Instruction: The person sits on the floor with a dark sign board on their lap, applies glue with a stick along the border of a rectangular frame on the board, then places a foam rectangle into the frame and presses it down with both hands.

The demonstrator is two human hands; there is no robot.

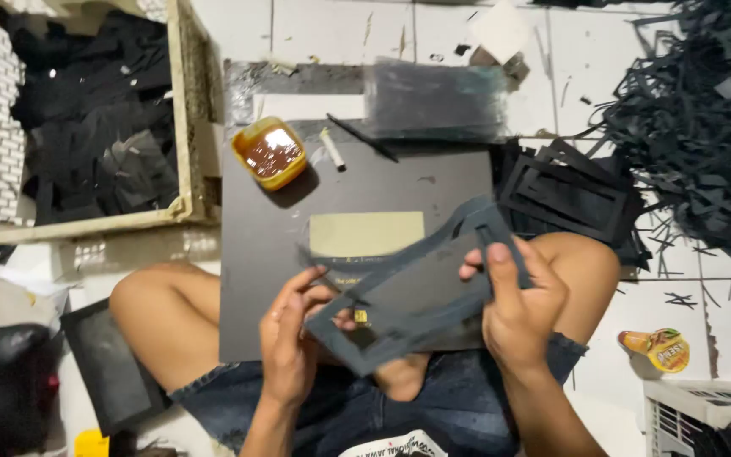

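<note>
White floor tiles (340,30), scuffed and littered with scraps, lie under everything, and a person sits on them with bare knees spread. Up and left of the grip stands a large cream plastic crate (186,110) filled with black offcuts, and far up to the right spreads a big tangled heap of black strips (704,118). Directly beneath the hands lies a dark grey board (255,279) across the lap, with a pale olive rectangle (365,234) on it just above the grip. A stack of black frames (568,190) rests up and right of the hands, close to the right knee. The left hand (288,338) and the right hand (518,309) are both clamped on a dark grey frame piece (408,296), held tilted between them just above the board, fingers closed around its opposite ends. Further up and left sits a small yellow tub (271,152) of brown glue, with a pale stick (332,147) beside it. Down to the right of the grip lies a round yellow packet (660,347) with a green and red label.
</note>
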